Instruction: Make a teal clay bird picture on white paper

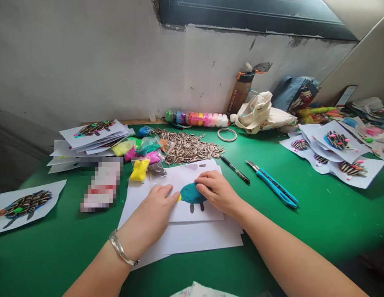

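Note:
A flattened blue clay oval (189, 194) lies on a small white sheet (179, 216), which rests on larger white paper (207, 239). Yellow clay (180, 197) forms a small tip at the oval's left end, and two dark leg-like pieces (192, 208) sit below it. My left hand (156, 208) rests on the paper with thumb and forefinger apart, the thumb touching the yellow tip. With bent fingers and thumb together, my right hand (218, 192) presses on the oval's right side, covering that edge. One sunflower seed (203, 165) lies near the sheet's top.
Sunflower seeds (188, 146) are heaped behind the paper, beside bagged clay (140, 170). A black pen (235, 170) and blue utility knife (274, 185) lie to the right. Seed pictures are stacked left (93, 136) and right (337, 144). A bottle (240, 93) stands behind.

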The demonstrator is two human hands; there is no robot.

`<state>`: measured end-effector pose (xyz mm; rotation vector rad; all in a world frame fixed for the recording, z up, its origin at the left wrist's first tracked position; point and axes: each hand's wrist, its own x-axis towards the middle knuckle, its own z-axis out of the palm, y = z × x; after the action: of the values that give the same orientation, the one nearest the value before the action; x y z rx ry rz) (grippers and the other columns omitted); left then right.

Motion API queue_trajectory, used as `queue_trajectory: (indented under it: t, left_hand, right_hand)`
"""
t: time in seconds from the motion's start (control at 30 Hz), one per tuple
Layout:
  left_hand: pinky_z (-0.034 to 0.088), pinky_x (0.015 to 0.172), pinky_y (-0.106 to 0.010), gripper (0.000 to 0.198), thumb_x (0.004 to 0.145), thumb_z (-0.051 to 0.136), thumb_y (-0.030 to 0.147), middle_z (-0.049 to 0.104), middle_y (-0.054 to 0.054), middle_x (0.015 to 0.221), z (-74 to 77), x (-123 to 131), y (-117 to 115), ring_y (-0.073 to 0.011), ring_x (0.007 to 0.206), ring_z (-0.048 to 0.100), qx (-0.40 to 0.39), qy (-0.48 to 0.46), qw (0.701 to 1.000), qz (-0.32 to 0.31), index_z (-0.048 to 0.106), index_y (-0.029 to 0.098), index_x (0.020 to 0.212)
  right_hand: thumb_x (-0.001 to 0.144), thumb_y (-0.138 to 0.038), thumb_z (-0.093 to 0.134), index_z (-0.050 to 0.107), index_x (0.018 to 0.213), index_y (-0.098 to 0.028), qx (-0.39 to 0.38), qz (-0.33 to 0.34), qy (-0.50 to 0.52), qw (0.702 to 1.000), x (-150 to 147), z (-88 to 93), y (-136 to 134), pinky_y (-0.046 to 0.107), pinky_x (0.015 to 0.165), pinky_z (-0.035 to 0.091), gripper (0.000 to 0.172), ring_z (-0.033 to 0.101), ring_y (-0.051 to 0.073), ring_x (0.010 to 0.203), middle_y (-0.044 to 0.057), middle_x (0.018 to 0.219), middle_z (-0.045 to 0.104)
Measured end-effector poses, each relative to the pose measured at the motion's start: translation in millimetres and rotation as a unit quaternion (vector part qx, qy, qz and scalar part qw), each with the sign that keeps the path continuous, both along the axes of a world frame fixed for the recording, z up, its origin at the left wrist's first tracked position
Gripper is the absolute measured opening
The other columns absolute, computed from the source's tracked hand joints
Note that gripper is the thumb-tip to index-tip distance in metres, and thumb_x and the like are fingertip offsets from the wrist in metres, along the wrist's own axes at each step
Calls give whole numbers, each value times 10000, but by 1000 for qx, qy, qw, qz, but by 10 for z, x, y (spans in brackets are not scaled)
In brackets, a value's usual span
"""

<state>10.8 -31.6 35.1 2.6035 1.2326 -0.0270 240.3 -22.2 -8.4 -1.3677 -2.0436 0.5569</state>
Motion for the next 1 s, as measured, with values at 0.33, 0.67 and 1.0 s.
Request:
queue_trajectory:
  t: [0.33,0.67,1.0]
  left_hand:
    - [484,932,-407,532,830,372,-31,569,-123,1200,-44,-63,14,-254,1113,510,11,-33,999,-3,526,165,1299]
    - [465,1017,-455,656,765,298,-108,498,-162,1368,-256,-138,-106,-288,1289,405,84,-18,996,-3,532,136,1328]
    - [485,1010,-450,667,763,280,-98,481,-162,1411,-325,-194,-188,-288,1302,428,122,-18,992,-14,504,110,1355]
  right_hand:
    - [919,-272,534,734,949,-247,9,0,-9,1000,-5,-9,2,387,906,436,204,553,221,989,53,1051,657]
    - [920,-278,533,735,938,-246,13,7,-23,1000,-1,-24,14,392,898,433,205,553,222,982,54,1038,661]
    - [920,-282,531,735,950,-248,7,-1,-30,1000,-16,-8,-4,395,907,430,209,545,225,998,56,1052,656]
